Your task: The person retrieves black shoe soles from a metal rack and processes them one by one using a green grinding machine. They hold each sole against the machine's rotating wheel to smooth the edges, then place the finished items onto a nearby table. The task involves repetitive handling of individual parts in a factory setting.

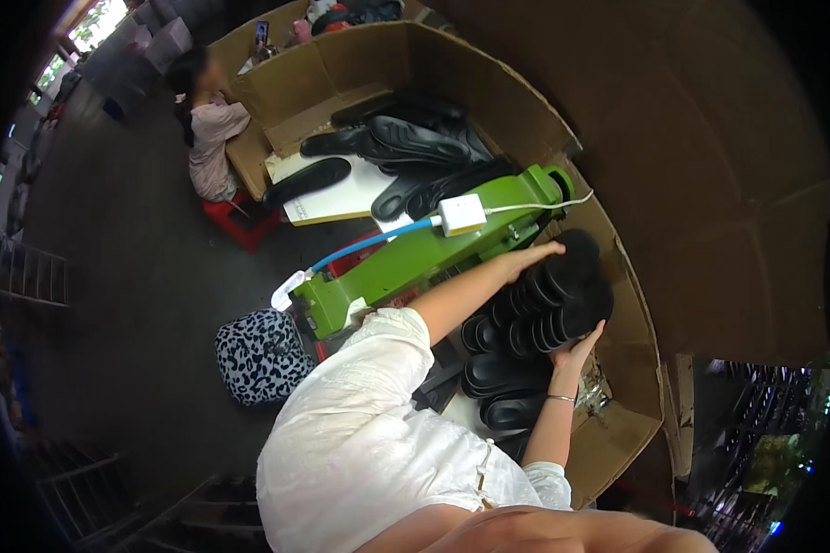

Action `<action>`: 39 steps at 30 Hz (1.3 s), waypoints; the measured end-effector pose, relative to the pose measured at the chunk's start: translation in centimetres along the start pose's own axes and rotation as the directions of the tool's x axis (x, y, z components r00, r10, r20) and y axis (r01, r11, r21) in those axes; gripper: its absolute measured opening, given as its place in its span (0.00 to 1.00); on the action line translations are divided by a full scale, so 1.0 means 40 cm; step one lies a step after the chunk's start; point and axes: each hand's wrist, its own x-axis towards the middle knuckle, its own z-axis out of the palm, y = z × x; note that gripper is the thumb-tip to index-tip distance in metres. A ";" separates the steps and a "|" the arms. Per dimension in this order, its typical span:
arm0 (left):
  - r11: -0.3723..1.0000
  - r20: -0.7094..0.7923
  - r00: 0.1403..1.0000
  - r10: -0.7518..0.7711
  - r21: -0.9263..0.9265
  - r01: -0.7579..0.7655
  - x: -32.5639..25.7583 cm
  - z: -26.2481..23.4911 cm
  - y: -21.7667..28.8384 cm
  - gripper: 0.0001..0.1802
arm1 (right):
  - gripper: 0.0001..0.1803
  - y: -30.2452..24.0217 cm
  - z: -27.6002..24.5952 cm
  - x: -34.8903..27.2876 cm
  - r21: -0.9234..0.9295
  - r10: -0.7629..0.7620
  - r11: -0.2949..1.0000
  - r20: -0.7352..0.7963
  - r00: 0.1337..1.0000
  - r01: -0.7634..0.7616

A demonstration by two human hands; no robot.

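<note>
Far left of grip, beyond it: one co-worker (217, 138), seated on a red stool (252, 229). Left of grip, lower: patterned bag (263, 358), black spots on pale ground. Nearer the grip: blue cable (369, 243), running along the green machine (406, 274) to a white box (461, 215) on top of it. Beyond machine and grip: loose pile of black insoles (415, 140). Just below grip, toward the body: more insoles (512, 412), lying flat. Left hand (530, 262): grasping the upper side of the black stack (563, 293), thumb on top, other fingers hidden. Stack sits between the two palms. Right hand (576, 348): grasping its lower right side; bracelet (561, 398) on wrist. Right of grip: carton wall (638, 346).
</note>
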 end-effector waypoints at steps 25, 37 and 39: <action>0.975 0.564 0.802 0.198 -0.201 -0.099 -0.586 0.264 -0.294 0.32 | 0.48 0.267 0.043 -0.952 -0.456 -0.882 0.456 -0.120 0.455 0.764; 0.816 0.825 0.147 -0.546 0.484 0.316 -0.905 0.251 -0.716 0.40 | 0.56 0.837 0.078 -1.625 -0.550 -0.965 -0.046 -0.190 -0.179 0.834; 0.731 0.786 -0.059 -0.616 0.598 0.329 -1.016 0.285 -0.845 0.41 | 0.53 1.018 0.090 -1.740 -0.578 -0.869 -0.039 -0.383 -0.313 0.815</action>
